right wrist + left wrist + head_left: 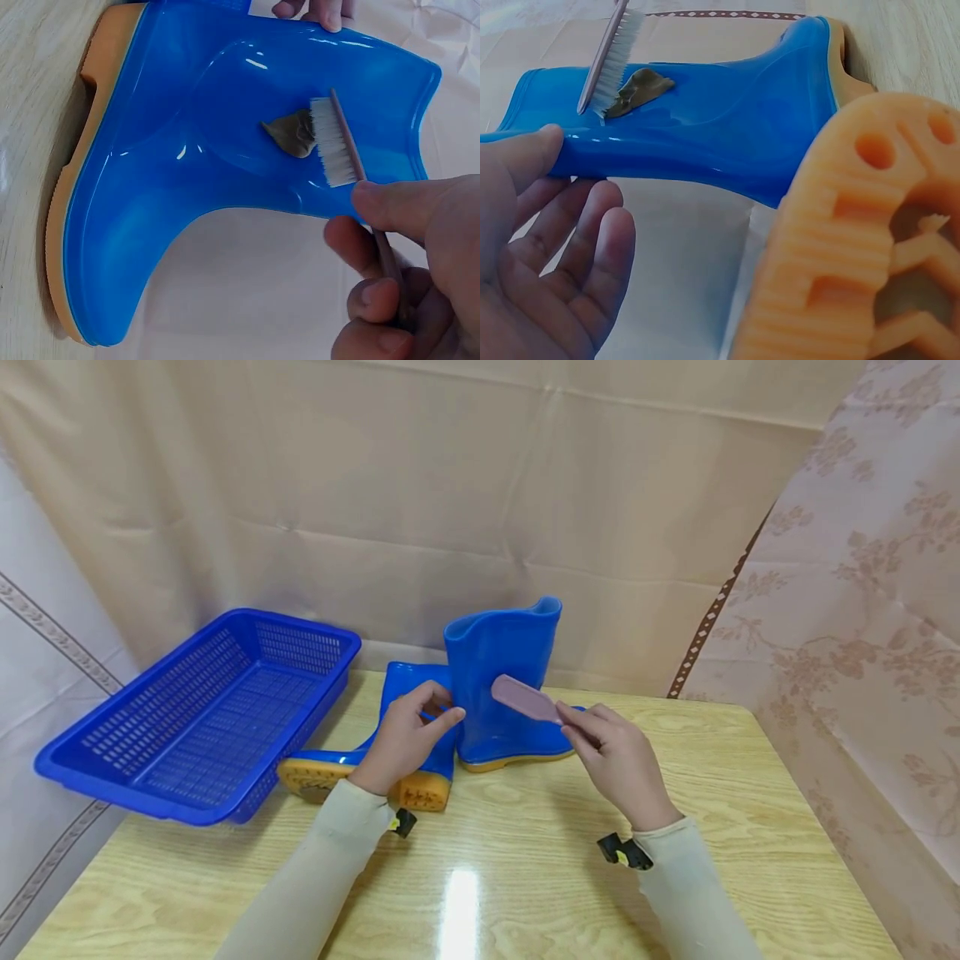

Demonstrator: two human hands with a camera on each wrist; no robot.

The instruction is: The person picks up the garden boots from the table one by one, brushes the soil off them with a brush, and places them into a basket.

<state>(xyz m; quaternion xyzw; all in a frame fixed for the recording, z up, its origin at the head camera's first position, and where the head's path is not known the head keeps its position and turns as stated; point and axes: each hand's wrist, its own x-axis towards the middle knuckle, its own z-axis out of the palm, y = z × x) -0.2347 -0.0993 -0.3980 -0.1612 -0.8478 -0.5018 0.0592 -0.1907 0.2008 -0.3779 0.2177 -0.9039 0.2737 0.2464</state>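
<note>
A blue rubber boot [491, 685] with a yellow-orange sole stands upright on the table. Its shaft carries a brown smear [291, 133] on the side facing away from the head camera. My right hand [618, 760] grips a mauve brush [525, 698] by its handle; its white bristles [332, 142] meet the edge of the smear. With the thumb, my left hand [408, 727] touches the shaft's edge, its other fingers loosely bent. Beneath that hand a second blue boot [408, 677] lies on its side, orange tread [840, 247] showing.
A blue plastic basket [300, 735] with slotted walls is at the left of the wooden table [525, 860], close to the lying boot. Beige cloth [375, 527] hangs behind the table, and a flowered cloth [885, 610] covers the right side.
</note>
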